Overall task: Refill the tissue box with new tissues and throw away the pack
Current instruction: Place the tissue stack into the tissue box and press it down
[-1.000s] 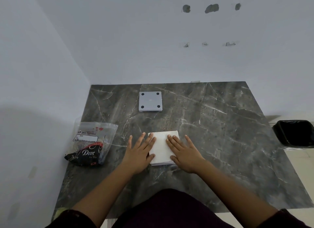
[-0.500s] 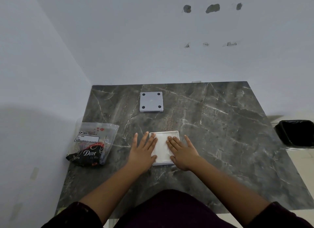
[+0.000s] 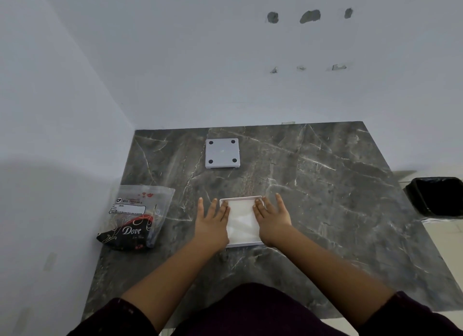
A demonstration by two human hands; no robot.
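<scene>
A white square tissue box [image 3: 241, 244] lies open on the dark marble table, with white tissues [image 3: 241, 220] filling it. My left hand [image 3: 212, 222] rests flat on the left side of the tissues, fingers spread. On the right side my right hand [image 3: 272, 217] lies flat in the same way. The box's grey base panel [image 3: 222, 153], with black round feet, lies apart at the back of the table. An empty clear and black tissue pack [image 3: 134, 217] lies at the table's left edge.
A black bin [image 3: 437, 196] with a liner stands on the floor past the table's right edge. White walls close the table [image 3: 325, 190] in at the back and left.
Both hands have slid outward from the middle of the tissues to their left and right sides. The stack now sits down inside the box rim.
</scene>
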